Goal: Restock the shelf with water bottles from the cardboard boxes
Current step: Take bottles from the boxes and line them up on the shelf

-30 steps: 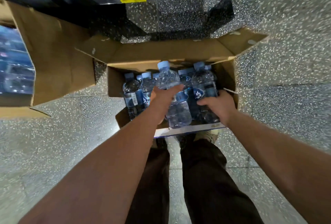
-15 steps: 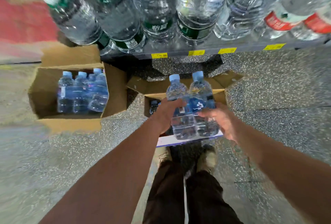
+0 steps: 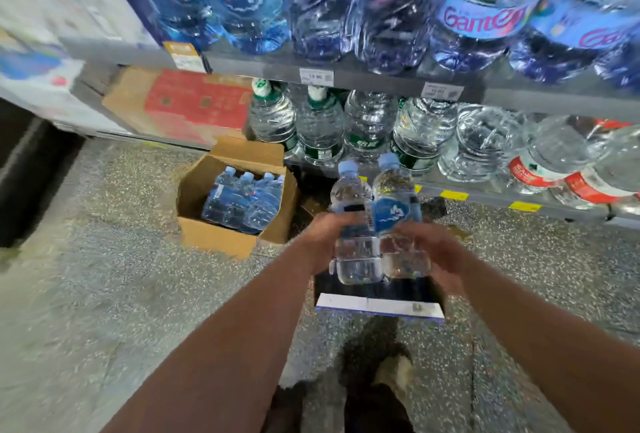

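Note:
Two small water bottles with light blue caps are held side by side in front of me, above the floor. My left hand (image 3: 320,237) grips the left bottle (image 3: 351,221). My right hand (image 3: 438,252) grips the right bottle (image 3: 396,211), which has a blue label. Just below them lies the cardboard box (image 3: 379,306) they came from, mostly hidden, with only its white front edge showing. A second open cardboard box (image 3: 214,235) with several blue bottles stands on the floor to the left. The grey shelf (image 3: 381,81) rises ahead.
Large clear bottles with green labels (image 3: 320,134) fill the low shelf, with red-labelled ones (image 3: 568,169) to the right. Big blue jugs (image 3: 485,13) stand on the shelf above. A red and brown carton (image 3: 187,103) lies at the left. My shoes show on the speckled floor (image 3: 104,276).
Both hands have lifted the two bottles out of the box and up toward the shelves. My view has tilted up, revealing the upper shelf of blue jugs.

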### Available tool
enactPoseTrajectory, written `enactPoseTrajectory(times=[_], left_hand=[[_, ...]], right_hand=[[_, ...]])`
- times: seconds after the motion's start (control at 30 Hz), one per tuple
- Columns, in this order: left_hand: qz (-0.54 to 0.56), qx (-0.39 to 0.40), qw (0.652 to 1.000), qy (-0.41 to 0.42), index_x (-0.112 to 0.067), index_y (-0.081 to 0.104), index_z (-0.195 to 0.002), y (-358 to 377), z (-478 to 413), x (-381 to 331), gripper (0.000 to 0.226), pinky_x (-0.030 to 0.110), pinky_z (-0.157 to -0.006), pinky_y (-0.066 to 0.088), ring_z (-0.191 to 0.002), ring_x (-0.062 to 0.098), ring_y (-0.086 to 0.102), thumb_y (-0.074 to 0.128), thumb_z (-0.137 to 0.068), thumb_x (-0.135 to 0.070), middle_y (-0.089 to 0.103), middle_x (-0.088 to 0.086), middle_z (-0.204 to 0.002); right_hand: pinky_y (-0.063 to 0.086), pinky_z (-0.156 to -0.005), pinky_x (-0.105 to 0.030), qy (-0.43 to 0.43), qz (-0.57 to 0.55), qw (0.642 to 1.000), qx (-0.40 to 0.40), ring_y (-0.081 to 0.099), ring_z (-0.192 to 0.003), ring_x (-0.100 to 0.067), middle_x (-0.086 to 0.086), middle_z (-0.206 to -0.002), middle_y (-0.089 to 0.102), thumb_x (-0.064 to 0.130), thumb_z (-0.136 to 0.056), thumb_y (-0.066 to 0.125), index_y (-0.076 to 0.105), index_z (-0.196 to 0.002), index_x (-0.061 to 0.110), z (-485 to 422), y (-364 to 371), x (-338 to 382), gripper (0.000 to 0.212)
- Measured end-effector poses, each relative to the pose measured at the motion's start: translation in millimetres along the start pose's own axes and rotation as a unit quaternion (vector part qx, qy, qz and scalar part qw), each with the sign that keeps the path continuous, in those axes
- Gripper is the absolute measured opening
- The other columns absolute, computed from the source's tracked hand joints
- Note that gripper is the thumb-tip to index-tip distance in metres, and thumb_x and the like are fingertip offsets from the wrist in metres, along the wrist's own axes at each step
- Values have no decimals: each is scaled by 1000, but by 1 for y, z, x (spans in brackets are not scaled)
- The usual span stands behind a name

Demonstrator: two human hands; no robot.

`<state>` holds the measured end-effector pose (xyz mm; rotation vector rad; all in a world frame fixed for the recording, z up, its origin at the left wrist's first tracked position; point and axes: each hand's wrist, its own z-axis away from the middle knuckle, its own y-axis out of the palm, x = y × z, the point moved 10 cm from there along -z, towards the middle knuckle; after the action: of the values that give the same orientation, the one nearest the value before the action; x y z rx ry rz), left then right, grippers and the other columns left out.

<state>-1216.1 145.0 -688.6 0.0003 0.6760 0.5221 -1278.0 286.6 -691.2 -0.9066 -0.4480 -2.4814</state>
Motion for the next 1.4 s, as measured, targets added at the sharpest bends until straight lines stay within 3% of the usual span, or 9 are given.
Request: enactPoseTrajectory(times=[0.17,0.3,0.4,0.53,0.7,0.77,1.0,1.2,1.4], left_hand=[[-13,-39,997,64,-13,63,-98,-43,56,-29,28,36,-81,46,-87,20,62,78,-76,-22,67,6,-100],[3,-8,996,88,-7,58,-115,-77,108,-46,41,25,-51,53,-80,16,63,74,-80,-21,66,5,-97],[1,19,993,120,-4,60,-117,-106,155,-61,41,22,-47,51,-78,15,63,72,-81,-19,66,5,-95],[-31,35,982,182,-9,59,-112,-141,221,-90,53,36,-72,52,-94,24,64,81,-69,-30,66,9,-108],[-47,-5,956,289,-8,64,-111,-182,303,-136,69,42,-88,51,-96,24,66,89,-53,-35,70,7,-107],[-48,-4,943,329,-11,67,-107,-191,333,-155,62,47,-91,52,-97,25,68,88,-54,-36,72,6,-103],[-19,5,924,382,-10,63,-98,-204,420,-206,31,43,-84,50,-86,26,64,79,-73,-17,69,7,-91],[-23,0,909,416,-1,62,-111,-205,456,-243,65,36,-71,52,-81,25,65,82,-55,-28,69,14,-97],[-19,-12,904,427,-3,61,-107,-190,447,-272,37,30,-66,47,-78,19,62,77,-76,-16,67,9,-92]], right_hand=[[53,-71,-36,-34,-24,999,14,71,-76,-26,-15,-93,73,20,-90,58,64,-105,7,42,62,21,21],[54,-53,-26,-63,-19,998,12,70,-67,-22,-10,-84,72,19,-84,65,63,-109,9,88,121,41,27],[57,-69,-40,-101,0,995,5,68,-75,-28,-13,-88,71,24,-68,75,63,-111,6,123,166,56,48],[56,-58,-30,-168,-13,986,-9,69,-63,-19,-6,-74,74,16,-83,68,65,-92,13,184,221,75,10],[50,-87,-40,-239,-7,971,-10,70,-95,-25,-5,-101,74,41,-50,88,64,-118,11,245,281,104,78],[50,-84,-39,-245,7,969,-20,69,-92,-21,-3,-102,73,40,-56,87,62,-118,14,263,295,119,72],[40,-66,-30,-291,21,956,-41,56,-84,-14,-7,-113,62,35,-70,82,48,-124,15,323,336,182,67],[43,-42,-12,-337,21,941,-13,67,-58,-10,-3,-83,70,8,-81,72,57,-110,9,350,353,223,33],[52,-59,-31,-341,18,940,-5,72,-67,-23,-6,-83,75,10,-76,77,55,-120,5,332,342,256,49]])
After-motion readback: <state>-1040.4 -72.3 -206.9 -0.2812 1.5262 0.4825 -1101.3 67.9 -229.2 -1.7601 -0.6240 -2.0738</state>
